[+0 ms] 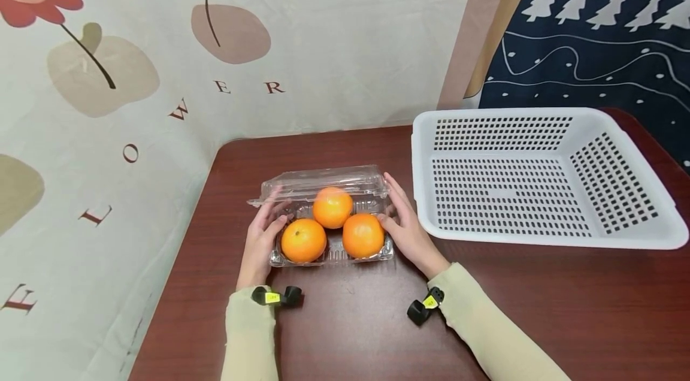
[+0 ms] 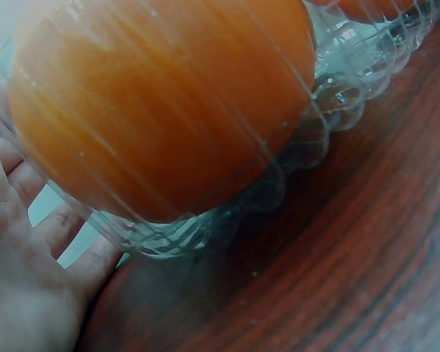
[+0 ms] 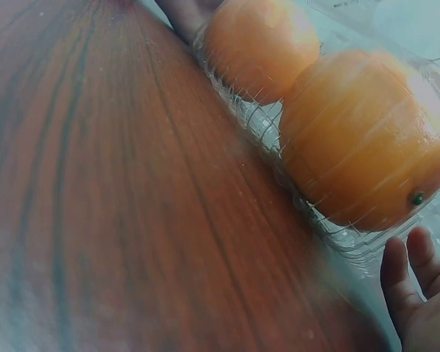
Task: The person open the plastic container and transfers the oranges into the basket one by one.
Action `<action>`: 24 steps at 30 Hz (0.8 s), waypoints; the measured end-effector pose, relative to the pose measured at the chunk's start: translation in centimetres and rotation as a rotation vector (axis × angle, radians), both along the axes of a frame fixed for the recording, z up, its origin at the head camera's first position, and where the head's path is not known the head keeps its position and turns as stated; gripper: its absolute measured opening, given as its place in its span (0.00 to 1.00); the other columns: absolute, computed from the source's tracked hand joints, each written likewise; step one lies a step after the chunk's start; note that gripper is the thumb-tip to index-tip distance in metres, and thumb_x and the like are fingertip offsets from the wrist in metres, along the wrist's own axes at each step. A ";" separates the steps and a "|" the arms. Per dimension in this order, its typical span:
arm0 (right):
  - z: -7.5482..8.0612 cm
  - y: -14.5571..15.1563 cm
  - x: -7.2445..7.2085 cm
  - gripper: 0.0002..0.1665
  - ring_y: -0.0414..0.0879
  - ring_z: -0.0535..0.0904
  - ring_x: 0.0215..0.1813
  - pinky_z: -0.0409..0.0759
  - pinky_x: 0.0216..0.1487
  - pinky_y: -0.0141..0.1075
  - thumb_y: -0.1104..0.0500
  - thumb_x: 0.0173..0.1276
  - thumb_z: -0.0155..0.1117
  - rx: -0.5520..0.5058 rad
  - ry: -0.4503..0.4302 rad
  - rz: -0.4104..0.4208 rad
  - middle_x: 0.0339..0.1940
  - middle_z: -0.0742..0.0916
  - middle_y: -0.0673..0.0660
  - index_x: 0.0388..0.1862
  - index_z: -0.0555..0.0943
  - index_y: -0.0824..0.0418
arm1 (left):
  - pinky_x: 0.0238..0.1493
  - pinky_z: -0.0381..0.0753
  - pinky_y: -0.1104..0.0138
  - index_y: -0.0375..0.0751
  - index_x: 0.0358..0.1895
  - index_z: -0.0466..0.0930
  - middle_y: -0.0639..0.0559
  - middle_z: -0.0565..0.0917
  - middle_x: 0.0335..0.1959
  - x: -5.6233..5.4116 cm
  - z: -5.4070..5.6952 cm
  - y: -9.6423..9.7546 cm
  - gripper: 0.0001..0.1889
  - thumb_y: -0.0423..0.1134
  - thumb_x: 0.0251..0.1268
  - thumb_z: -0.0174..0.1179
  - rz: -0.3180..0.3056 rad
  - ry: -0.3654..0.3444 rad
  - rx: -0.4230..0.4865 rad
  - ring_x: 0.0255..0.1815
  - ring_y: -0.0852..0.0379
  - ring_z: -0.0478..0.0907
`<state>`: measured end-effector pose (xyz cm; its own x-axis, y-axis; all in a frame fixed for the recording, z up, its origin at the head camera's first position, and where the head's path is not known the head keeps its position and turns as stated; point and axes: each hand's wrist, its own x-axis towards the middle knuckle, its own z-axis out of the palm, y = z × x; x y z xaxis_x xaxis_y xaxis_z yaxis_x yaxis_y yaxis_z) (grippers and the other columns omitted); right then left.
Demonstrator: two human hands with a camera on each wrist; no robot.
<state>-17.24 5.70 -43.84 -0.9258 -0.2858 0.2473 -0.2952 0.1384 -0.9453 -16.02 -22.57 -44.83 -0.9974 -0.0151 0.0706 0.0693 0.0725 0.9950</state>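
Note:
A clear plastic clamshell box [image 1: 336, 256] stands on the table with its hinged lid [image 1: 323, 180] raised at the back. Three oranges sit inside: one at the front left [image 1: 303, 241], one at the front right [image 1: 363, 236] and one behind [image 1: 332, 208]. My left hand [image 1: 260, 243] lies along the box's left side, its fingers reaching up to the lid edge. On the opposite side, my right hand [image 1: 406, 231] touches the box, fingers extended toward the lid's right corner. Both wrist views show fairly straight, spread fingers beside the ribbed plastic wall; some fingertips are hidden.
A large white perforated plastic basket [image 1: 501, 237] stands to the right on the dark red wooden table [image 1: 345, 321]. Behind the table hangs a pale printed cloth [image 1: 345, 39], with a navy tree-patterned cloth [image 1: 593, 63] at the right. Each wrist wears a small black camera.

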 end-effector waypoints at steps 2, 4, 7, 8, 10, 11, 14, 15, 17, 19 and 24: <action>0.0 0.0 0.0 0.39 0.50 0.68 0.37 0.71 0.34 0.31 0.71 0.62 0.51 0.000 -0.003 -0.002 0.71 0.53 0.45 0.70 0.52 0.54 | 0.60 0.64 0.60 0.59 0.65 0.59 0.47 0.65 0.63 0.1 0.2 0.2 0.27 0.29 0.67 0.44 -0.006 0.009 -0.002 0.61 0.46 0.63; 0.0 0.0 0.0 0.39 0.50 0.68 0.37 0.71 0.35 0.32 0.71 0.62 0.51 0.009 -0.004 -0.005 0.71 0.53 0.45 0.70 0.52 0.54 | 0.59 0.64 0.62 0.60 0.65 0.59 0.47 0.65 0.63 0.1 0.1 0.2 0.27 0.30 0.67 0.44 -0.004 0.004 -0.005 0.61 0.45 0.63; 0.0 0.1 0.0 0.38 0.50 0.68 0.37 0.70 0.36 0.32 0.70 0.63 0.51 0.018 -0.010 -0.005 0.70 0.53 0.44 0.70 0.52 0.53 | 0.58 0.66 0.66 0.61 0.65 0.60 0.47 0.67 0.61 -0.1 -0.5 -0.1 0.27 0.31 0.67 0.45 -0.003 0.005 -0.002 0.60 0.46 0.65; -0.1 0.1 0.0 0.39 0.50 0.68 0.37 0.70 0.36 0.32 0.70 0.63 0.51 0.021 -0.010 -0.004 0.70 0.53 0.44 0.70 0.52 0.53 | 0.57 0.67 0.67 0.61 0.65 0.60 0.48 0.66 0.62 -0.2 -0.6 -0.1 0.27 0.31 0.67 0.45 -0.008 0.008 -0.005 0.60 0.47 0.64; -0.1 0.1 -0.1 0.39 0.51 0.68 0.37 0.70 0.37 0.32 0.70 0.63 0.51 0.021 -0.011 0.000 0.70 0.52 0.44 0.70 0.51 0.53 | 0.56 0.67 0.70 0.61 0.65 0.59 0.50 0.65 0.63 -0.3 -0.7 -0.1 0.27 0.31 0.67 0.45 -0.019 0.016 -0.002 0.61 0.48 0.63; -0.1 0.2 -0.1 0.39 0.51 0.68 0.37 0.70 0.37 0.32 0.70 0.63 0.51 0.022 -0.010 0.005 0.71 0.52 0.44 0.70 0.50 0.53 | 0.56 0.66 0.70 0.60 0.66 0.59 0.51 0.64 0.64 -0.3 -0.6 0.0 0.27 0.31 0.67 0.45 -0.025 0.022 -0.006 0.62 0.48 0.62; -0.2 0.2 -0.2 0.39 0.51 0.69 0.37 0.70 0.37 0.32 0.70 0.64 0.50 0.025 -0.003 0.012 0.71 0.51 0.45 0.70 0.49 0.53 | 0.56 0.66 0.72 0.59 0.66 0.57 0.53 0.62 0.65 -0.1 0.0 0.3 0.27 0.31 0.67 0.44 -0.038 0.025 -0.016 0.64 0.47 0.59; -0.2 0.3 -0.2 0.39 0.51 0.69 0.37 0.70 0.37 0.31 0.69 0.64 0.50 0.028 -0.002 0.013 0.71 0.51 0.45 0.70 0.49 0.53 | 0.56 0.66 0.73 0.58 0.67 0.57 0.54 0.61 0.66 0.0 0.2 0.4 0.27 0.30 0.67 0.44 -0.041 0.028 -0.019 0.64 0.46 0.58; -0.2 0.3 -0.2 0.39 0.50 0.68 0.37 0.70 0.37 0.31 0.69 0.64 0.51 0.034 -0.002 0.010 0.71 0.51 0.46 0.70 0.49 0.53 | 0.56 0.65 0.73 0.58 0.67 0.56 0.53 0.60 0.66 0.0 0.4 0.5 0.28 0.30 0.67 0.44 -0.048 0.035 -0.027 0.64 0.45 0.57; -0.2 0.2 -0.3 0.39 0.50 0.68 0.36 0.70 0.36 0.31 0.68 0.64 0.51 0.037 0.001 0.007 0.71 0.51 0.47 0.70 0.48 0.54 | 0.57 0.65 0.71 0.58 0.67 0.55 0.51 0.60 0.66 0.1 0.5 0.5 0.28 0.30 0.67 0.44 -0.049 0.032 -0.029 0.64 0.45 0.58; -0.2 0.2 -0.5 0.38 0.48 0.68 0.35 0.69 0.36 0.30 0.68 0.63 0.52 0.036 0.001 0.007 0.72 0.51 0.51 0.70 0.50 0.60 | 0.60 0.62 0.62 0.63 0.66 0.56 0.45 0.63 0.64 0.2 0.6 0.3 0.28 0.32 0.67 0.45 -0.034 0.001 -0.032 0.62 0.46 0.61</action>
<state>-17.71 5.88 -44.07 -0.9236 -0.3008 0.2378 -0.2973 0.1701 -0.9395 -15.80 -22.22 -44.25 -0.9972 0.0215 0.0710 0.0729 0.1021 0.9921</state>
